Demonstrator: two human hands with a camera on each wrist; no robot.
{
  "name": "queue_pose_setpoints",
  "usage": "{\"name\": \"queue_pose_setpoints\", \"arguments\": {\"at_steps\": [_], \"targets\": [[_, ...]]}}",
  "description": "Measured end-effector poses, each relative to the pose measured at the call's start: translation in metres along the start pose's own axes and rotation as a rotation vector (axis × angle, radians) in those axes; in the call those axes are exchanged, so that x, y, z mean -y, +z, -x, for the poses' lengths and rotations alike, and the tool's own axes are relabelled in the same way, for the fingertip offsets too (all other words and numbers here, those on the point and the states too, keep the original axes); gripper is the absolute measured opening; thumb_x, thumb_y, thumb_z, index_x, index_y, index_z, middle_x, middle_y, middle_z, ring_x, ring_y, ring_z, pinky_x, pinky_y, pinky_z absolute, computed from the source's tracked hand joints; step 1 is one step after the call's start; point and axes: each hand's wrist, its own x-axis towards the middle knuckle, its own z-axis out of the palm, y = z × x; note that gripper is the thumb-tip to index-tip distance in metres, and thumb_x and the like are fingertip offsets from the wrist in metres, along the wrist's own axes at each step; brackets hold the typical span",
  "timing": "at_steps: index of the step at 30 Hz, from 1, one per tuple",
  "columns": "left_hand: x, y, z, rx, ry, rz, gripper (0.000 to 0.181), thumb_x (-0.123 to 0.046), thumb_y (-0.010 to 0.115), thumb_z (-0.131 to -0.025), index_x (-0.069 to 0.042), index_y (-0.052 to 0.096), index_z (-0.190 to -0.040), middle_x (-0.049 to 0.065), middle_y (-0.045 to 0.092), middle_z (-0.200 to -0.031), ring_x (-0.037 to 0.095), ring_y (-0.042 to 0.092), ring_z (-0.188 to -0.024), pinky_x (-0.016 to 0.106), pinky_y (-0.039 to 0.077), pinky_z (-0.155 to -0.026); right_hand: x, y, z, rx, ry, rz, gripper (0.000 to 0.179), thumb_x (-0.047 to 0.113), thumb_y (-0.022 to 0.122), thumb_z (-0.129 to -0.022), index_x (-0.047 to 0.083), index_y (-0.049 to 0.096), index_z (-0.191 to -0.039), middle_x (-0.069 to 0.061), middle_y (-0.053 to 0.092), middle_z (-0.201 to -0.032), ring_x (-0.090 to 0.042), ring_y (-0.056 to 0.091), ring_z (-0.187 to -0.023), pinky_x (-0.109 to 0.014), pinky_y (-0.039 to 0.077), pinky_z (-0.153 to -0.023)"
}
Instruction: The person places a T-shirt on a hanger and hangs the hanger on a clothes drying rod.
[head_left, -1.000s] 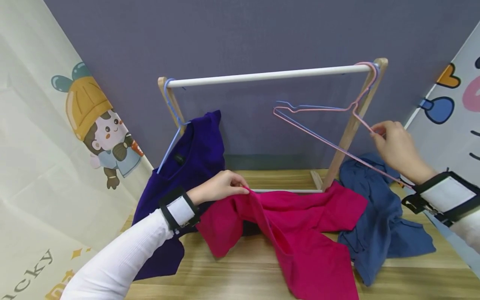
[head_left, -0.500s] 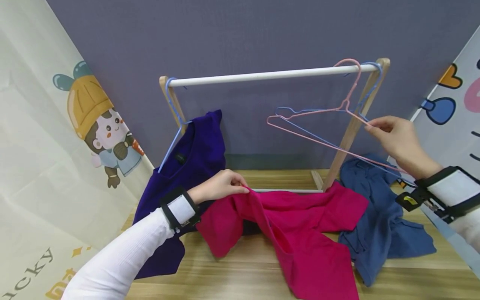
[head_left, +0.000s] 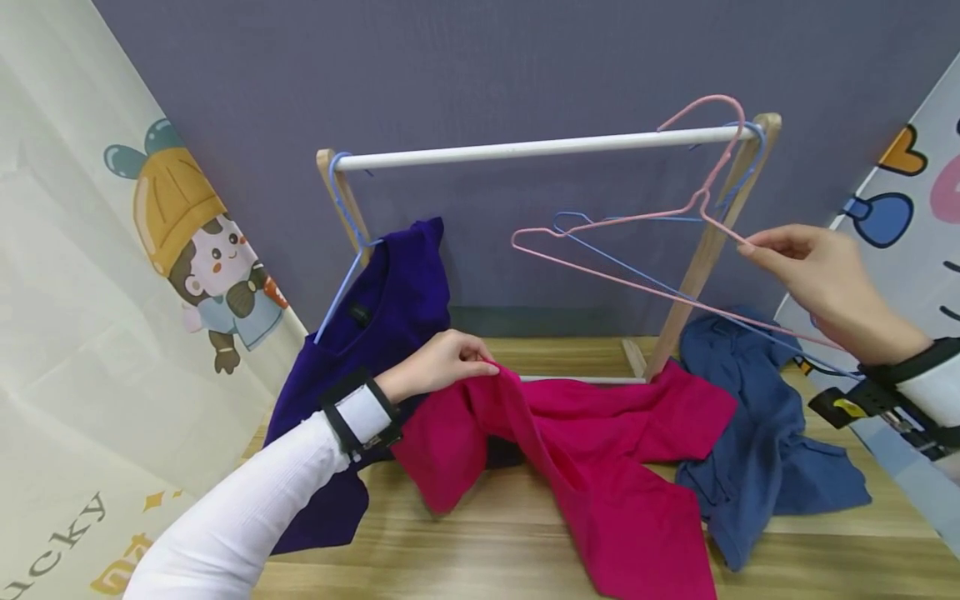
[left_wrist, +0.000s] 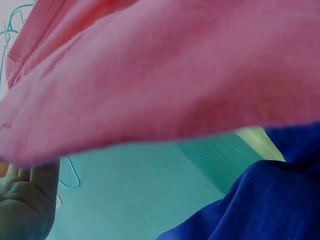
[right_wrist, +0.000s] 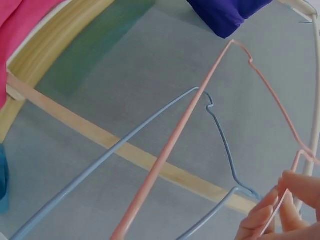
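My left hand (head_left: 446, 364) pinches the edge of a crimson shirt (head_left: 637, 508), whose rest lies spread over the table. In the left wrist view the raised shirt cloth (left_wrist: 175, 75) covers most of the picture. My right hand (head_left: 821, 279) pinches the sloping arm of a pink hanger (head_left: 637, 218); the thumb and fingers close on it in the right wrist view too. The pink hook rises above the white rail (head_left: 525, 150), its tip in front of the bar. Behind it, a blue hanger (head_left: 622, 268) hangs at the rail's right end.
At the rack's left end a dark purple shirt (head_left: 360, 358) hangs on another blue hanger (head_left: 341, 296). A crumpled slate-blue garment (head_left: 765, 433) lies on the wooden table (head_left: 450, 558), right of the crimson shirt. The rack's wooden upright (head_left: 690, 283) stands near my right hand.
My right hand has drawn the pink hanger away from the blue one, and its hook has risen over the rail. My left hand still pinches the crimson shirt, nearly unmoved.
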Motion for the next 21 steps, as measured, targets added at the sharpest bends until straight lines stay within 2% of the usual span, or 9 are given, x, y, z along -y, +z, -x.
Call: {"name": "queue_pose_setpoints", "arguments": {"at_steps": [1,4,5,9,11,13,14,17,21], "targets": [[0.000,0.000,0.000,-0.008,-0.004,0.000,0.012,-0.018,0.065,-0.080,-0.007,0.068,-0.082,-0.008,0.050,-0.053,0.003,0.039,-0.052,0.019,0.034,-0.052,-0.002,-0.001,0.001,0.006,0.003,-0.003,0.048,0.042,0.049,-0.087,0.003,0.053,-0.116,0.021,0.048,-0.086,-0.005,0.040,-0.083,-0.022,0.031,-0.069],[0.001,-0.001,-0.001,-0.031,-0.010,0.004,0.012,-0.018,0.065,-0.080,-0.007,0.067,-0.081,-0.009,0.048,-0.053,0.003,0.040,-0.052,0.019,0.034,-0.052,-0.008,-0.005,0.006,0.023,-0.010,-0.001,0.039,0.041,0.051,-0.087,0.010,0.056,-0.110,0.023,0.047,-0.082,-0.009,0.040,-0.075,-0.024,0.033,-0.056],[0.002,-0.001,-0.001,-0.040,-0.013,0.003,0.012,-0.018,0.065,-0.080,-0.007,0.067,-0.081,-0.009,0.047,-0.052,0.004,0.040,-0.052,0.019,0.034,-0.052,-0.009,-0.005,0.008,0.031,-0.012,0.006,0.039,0.041,0.051,-0.087,0.011,0.056,-0.110,0.024,0.047,-0.082,-0.009,0.039,-0.075,-0.024,0.033,-0.056],[0.004,-0.002,-0.001,-0.079,-0.036,0.007,0.011,-0.019,0.065,-0.080,-0.008,0.067,-0.082,-0.008,0.047,-0.052,0.005,0.041,-0.053,0.020,0.034,-0.052,-0.018,-0.008,0.015,0.052,-0.004,0.036,0.042,0.040,0.051,-0.087,0.008,0.055,-0.113,0.017,0.047,-0.088,-0.010,0.038,-0.077,-0.032,0.034,-0.061],[0.005,-0.003,0.000,-0.098,-0.044,0.011,0.011,-0.019,0.065,-0.080,-0.009,0.067,-0.082,-0.007,0.047,-0.052,0.006,0.042,-0.053,0.020,0.034,-0.052,-0.022,-0.010,0.018,0.068,0.002,0.051,0.045,0.039,0.051,-0.087,0.005,0.054,-0.115,0.020,0.046,-0.089,-0.007,0.037,-0.083,-0.034,0.032,-0.070],[0.005,-0.003,0.000,-0.115,-0.050,0.020,0.011,-0.019,0.065,-0.080,-0.009,0.067,-0.082,-0.007,0.048,-0.052,0.006,0.043,-0.053,0.020,0.035,-0.052,-0.026,-0.012,0.021,0.081,0.007,0.069,0.044,0.039,0.052,-0.087,0.005,0.054,-0.115,0.021,0.046,-0.088,-0.005,0.038,-0.082,-0.032,0.032,-0.067],[0.005,-0.004,0.001,-0.121,-0.052,0.025,0.011,-0.020,0.065,-0.080,-0.009,0.068,-0.082,-0.007,0.049,-0.052,0.006,0.043,-0.053,0.020,0.035,-0.053,-0.027,-0.014,0.023,0.091,0.009,0.071,0.044,0.038,0.052,-0.087,0.004,0.054,-0.115,0.024,0.046,-0.087,-0.002,0.039,-0.082,-0.035,0.033,-0.070],[0.005,-0.005,0.002,-0.136,-0.060,0.044,0.011,-0.019,0.065,-0.080,-0.009,0.068,-0.083,-0.006,0.051,-0.054,0.007,0.044,-0.055,0.021,0.035,-0.054,-0.032,-0.018,0.030,0.119,0.005,0.094,0.046,0.038,0.053,-0.087,0.002,0.053,-0.115,0.030,0.046,-0.081,0.004,0.040,-0.079,-0.032,0.034,-0.071],[0.005,-0.005,0.003,-0.158,-0.061,0.059,0.011,-0.019,0.065,-0.080,-0.008,0.068,-0.082,-0.006,0.052,-0.056,0.008,0.045,-0.056,0.021,0.036,-0.055,-0.038,-0.022,0.037,0.145,0.019,0.093,0.046,0.036,0.054,-0.087,0.000,0.052,-0.116,0.028,0.047,-0.083,0.009,0.039,-0.077,-0.044,0.037,-0.077]]}}
